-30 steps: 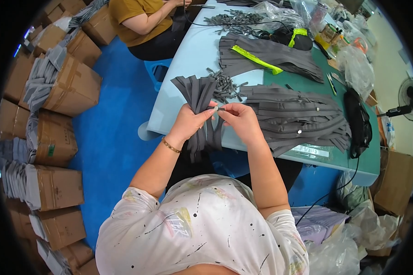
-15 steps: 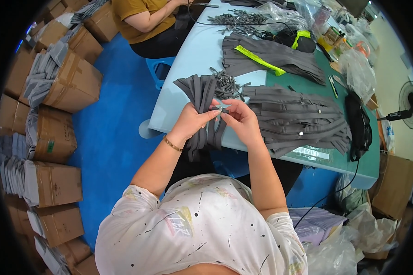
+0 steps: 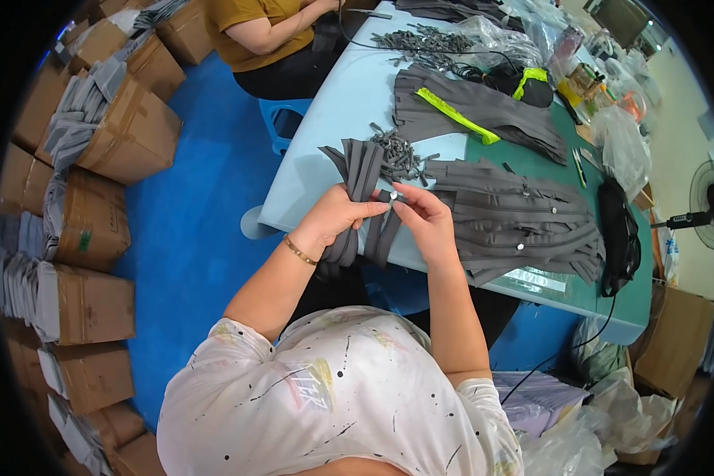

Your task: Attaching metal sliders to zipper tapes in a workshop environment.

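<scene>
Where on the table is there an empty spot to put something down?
The bare light-blue tabletop between the left edge and the grey strip piles is free, and so is the green mat by the right corner. Crowded: the strip stack, small-piece heap and far bags.

The left hand (image 3: 334,218) covers the middle of the bundle of grey fabric strips (image 3: 362,170), so how many strips it clasps cannot be counted. Right of that grasp, the right hand (image 3: 426,224) hides whatever its fingertips pinch; only a small silvery round fastener (image 3: 393,195) peeks out between the two hands, too tiny to identify. Below the grasp, the strips' lower ends vanish behind the pale blue table edge (image 3: 309,210). Far above it, the seated person in the mustard top (image 3: 255,24) is cut off by the picture's upper rim.
</scene>
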Action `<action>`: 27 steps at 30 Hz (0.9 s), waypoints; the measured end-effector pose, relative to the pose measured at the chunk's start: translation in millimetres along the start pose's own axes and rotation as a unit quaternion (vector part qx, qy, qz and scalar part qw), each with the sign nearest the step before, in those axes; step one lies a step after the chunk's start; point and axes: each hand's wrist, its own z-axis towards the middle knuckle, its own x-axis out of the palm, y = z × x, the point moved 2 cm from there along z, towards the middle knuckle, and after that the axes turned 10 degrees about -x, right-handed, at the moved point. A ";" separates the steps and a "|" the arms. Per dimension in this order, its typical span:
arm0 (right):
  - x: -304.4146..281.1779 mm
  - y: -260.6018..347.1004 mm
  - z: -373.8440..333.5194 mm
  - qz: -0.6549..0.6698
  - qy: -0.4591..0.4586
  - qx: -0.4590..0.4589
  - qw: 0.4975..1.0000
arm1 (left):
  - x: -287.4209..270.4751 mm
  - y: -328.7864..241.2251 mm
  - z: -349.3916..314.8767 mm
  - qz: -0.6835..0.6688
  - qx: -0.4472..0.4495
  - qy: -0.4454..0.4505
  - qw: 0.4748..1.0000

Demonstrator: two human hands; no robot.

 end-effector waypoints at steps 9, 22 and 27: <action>0.3 -0.3 0.1 0.020 -0.018 -0.001 1.000 | 5.8 5.1 -3.9 -0.012 -0.005 0.021 1.000; 0.3 -5.3 -1.1 -0.001 -0.003 -0.030 1.000 | 10.5 6.8 -10.2 -0.027 -0.005 -0.011 1.000; -1.7 -5.7 -2.3 -0.018 -0.002 -0.030 0.999 | 10.2 10.2 -9.3 -0.017 -0.004 -0.018 1.000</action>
